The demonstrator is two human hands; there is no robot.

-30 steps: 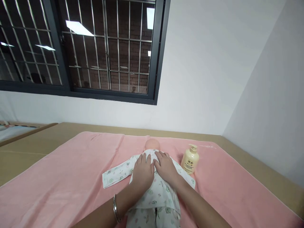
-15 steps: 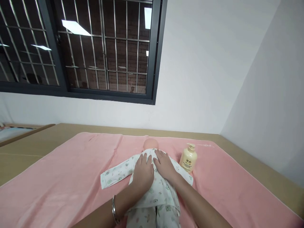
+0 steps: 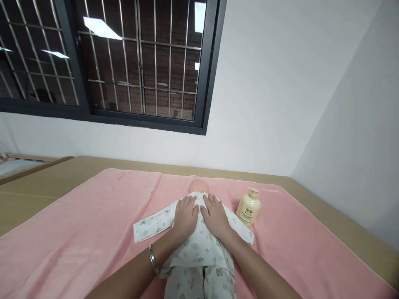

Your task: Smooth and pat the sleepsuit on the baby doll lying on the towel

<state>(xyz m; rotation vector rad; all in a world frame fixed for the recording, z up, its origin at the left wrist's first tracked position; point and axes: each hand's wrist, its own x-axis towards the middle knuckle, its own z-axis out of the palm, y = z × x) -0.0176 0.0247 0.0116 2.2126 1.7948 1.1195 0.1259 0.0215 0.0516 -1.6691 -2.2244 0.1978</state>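
Observation:
A baby doll (image 3: 198, 186) lies on a pink blanket (image 3: 102, 232), its head toward the wall. It wears a white printed top (image 3: 199, 251) with long sleeves spread out to the sides, and matching trousers (image 3: 183, 284). My left hand (image 3: 186, 216) rests flat on the left side of the doll's upper body, fingers stretched out. On the other side of the upper body lies my right hand (image 3: 215, 216), also flat, its fingers slightly spread. Neither hand grips anything. A silver bangle (image 3: 153, 258) circles my left wrist.
A pale yellow pump bottle (image 3: 248, 207) stands on the blanket by the doll's right-hand sleeve. The blanket covers much of a wooden surface (image 3: 327, 203). Behind rises a white wall (image 3: 258, 91) with a barred, dark-framed window (image 3: 140, 66). Another bordered bed-like surface (image 3: 15, 168) shows at far left.
My left hand has shifted slightly up and outward on the top, lying more level with the right. The right hand stays in nearly the same spot. The camera view has tilted slightly.

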